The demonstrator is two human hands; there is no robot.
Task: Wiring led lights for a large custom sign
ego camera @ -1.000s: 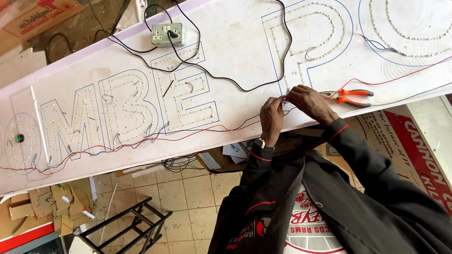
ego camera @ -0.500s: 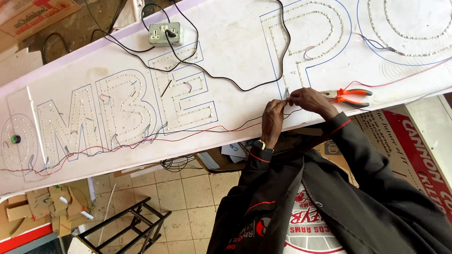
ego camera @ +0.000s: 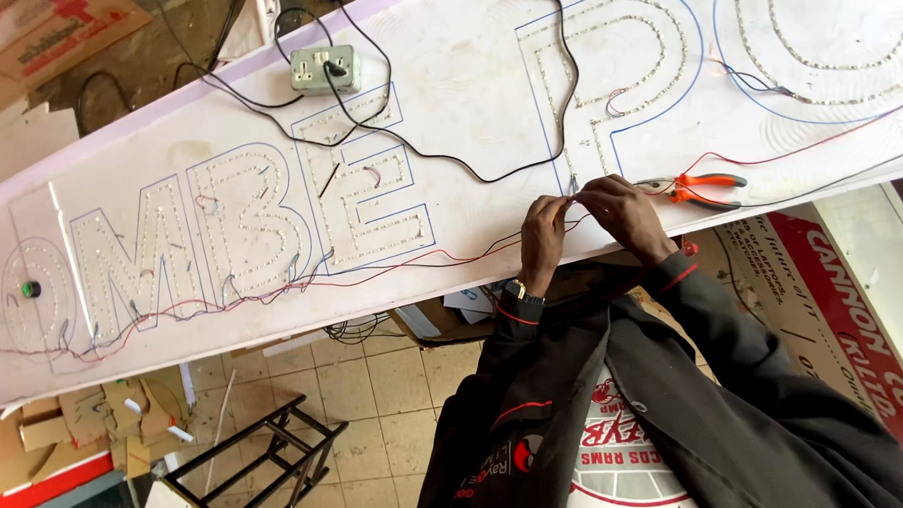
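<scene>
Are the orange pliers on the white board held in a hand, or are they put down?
Put down. The orange pliers lie flat on the white board, beside the right hand but apart from it; both hands pinch thin wires.

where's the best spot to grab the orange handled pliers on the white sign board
Probably by the two orange handles of the orange-handled pliers, coming from the right: they point that way, uncovered, while the metal nose points left, close to the right hand.
</scene>
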